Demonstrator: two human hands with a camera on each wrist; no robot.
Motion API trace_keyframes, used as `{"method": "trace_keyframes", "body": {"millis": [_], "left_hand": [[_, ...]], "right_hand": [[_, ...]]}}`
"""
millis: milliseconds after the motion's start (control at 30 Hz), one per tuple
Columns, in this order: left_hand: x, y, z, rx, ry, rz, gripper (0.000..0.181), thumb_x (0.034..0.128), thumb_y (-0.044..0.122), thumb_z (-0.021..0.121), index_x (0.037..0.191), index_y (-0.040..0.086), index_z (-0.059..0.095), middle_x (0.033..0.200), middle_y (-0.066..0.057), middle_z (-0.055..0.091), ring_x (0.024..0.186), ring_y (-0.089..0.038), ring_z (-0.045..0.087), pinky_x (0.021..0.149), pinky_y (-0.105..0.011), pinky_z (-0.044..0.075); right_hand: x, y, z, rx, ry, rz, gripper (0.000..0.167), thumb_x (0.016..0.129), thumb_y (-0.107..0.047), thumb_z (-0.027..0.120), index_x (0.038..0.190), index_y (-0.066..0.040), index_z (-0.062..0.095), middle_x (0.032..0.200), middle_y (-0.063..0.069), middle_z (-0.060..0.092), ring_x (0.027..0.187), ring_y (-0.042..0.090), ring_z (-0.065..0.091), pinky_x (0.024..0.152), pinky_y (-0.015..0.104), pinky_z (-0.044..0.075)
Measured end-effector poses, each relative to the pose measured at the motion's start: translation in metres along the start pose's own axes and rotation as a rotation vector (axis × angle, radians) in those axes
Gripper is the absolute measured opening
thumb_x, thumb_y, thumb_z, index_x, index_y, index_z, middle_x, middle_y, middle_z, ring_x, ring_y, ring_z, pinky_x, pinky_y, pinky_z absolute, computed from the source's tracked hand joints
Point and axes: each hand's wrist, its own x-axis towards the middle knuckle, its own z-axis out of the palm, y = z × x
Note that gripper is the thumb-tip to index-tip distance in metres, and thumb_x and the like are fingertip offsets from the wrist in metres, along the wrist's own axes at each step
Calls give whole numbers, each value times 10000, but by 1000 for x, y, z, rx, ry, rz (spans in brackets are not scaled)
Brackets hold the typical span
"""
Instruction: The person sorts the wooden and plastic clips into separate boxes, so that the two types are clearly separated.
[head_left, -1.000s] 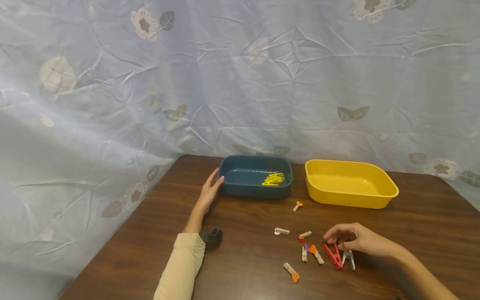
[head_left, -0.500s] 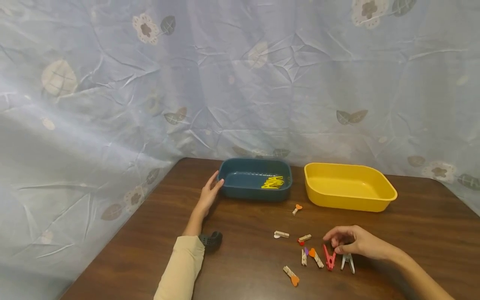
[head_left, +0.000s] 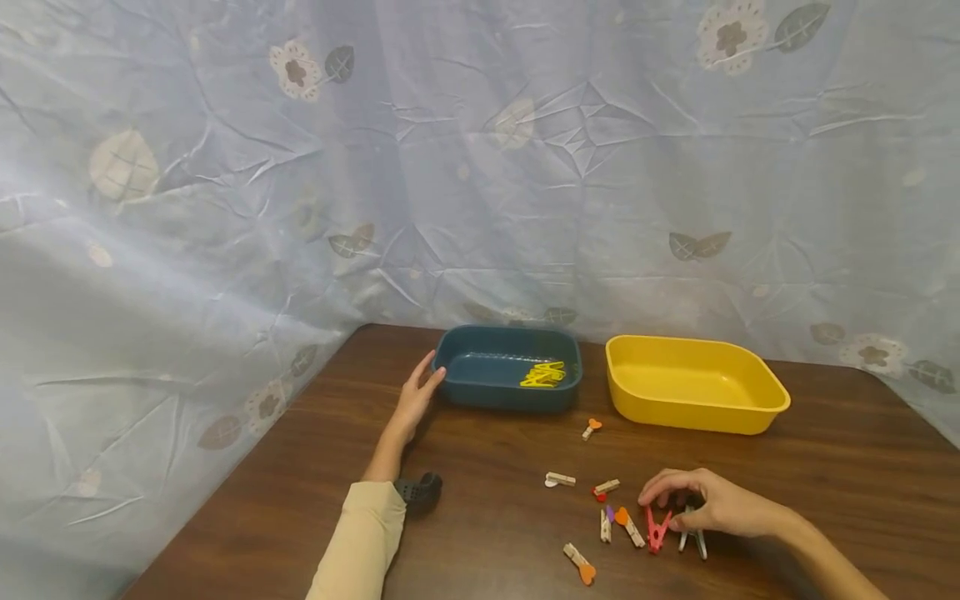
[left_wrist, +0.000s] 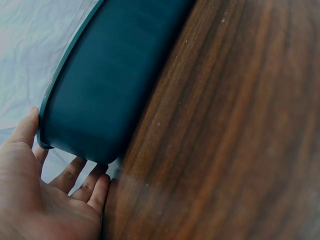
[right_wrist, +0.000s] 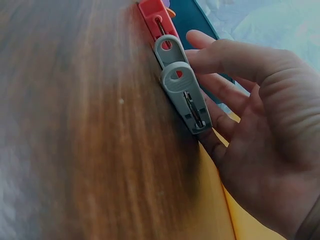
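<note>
My left hand (head_left: 415, 400) rests against the left end of a dark blue bin (left_wrist: 105, 80), its thumb at the rim and its fingers loosely spread along the end wall. Yellow clothespins (head_left: 542, 375) lie inside that bin. On the right, my right hand (head_left: 720, 502) pinches a red clothespin (head_left: 656, 533) by its two arms, between thumb and forefinger. A grey clothespin (right_wrist: 187, 100) stands on the table under the same hand, close to the fingers; whether they touch it I cannot tell. The hand partly hides the grey one in the head view.
Small wooden clothespins with hearts lie left of my right hand, among them an orange-heart one (head_left: 630, 527), a purple one (head_left: 606, 525) and a white one (head_left: 559, 480). A yellow bin (head_left: 697, 417) stands behind on the dark wooden table (head_left: 480, 533). A patterned curtain hangs beyond.
The red clothespin has turned and shifted slightly left between thumb and forefinger, away from the grey one. My left hand stays at the blue bin. The head view has tilted up a little.
</note>
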Motion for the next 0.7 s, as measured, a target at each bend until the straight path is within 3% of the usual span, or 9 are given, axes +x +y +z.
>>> {"method": "trace_keyframes", "body": {"millis": [67,367,700], "left_hand": [[1,0,-1,-2,-5,-2,585,957,252,511,1449,71,252,1430,-277,227,1272,-420,278,995,-543,262],[15,-28,-5,47,49,4,562,949,312,516,1446,165,298,1442,-208,260,1285,-366,286,992,-523,284],[16,-25,-2,37,44,6,578,940,336,526,1445,168,300,1432,-209,278,1272,-367,309,993,-523,283]], "right_hand": [[0,0,0,-14,9,-2,347,854,67,560,1183,-43,569,1150,99,549,916,197,514,765,293,436],[4,-3,4,-37,14,2,400,797,119,552,1151,-64,587,1118,97,535,876,206,499,719,302,434],[4,-1,1,-58,10,-9,385,793,94,571,1137,-77,596,1100,76,546,857,192,498,703,306,429]]}}
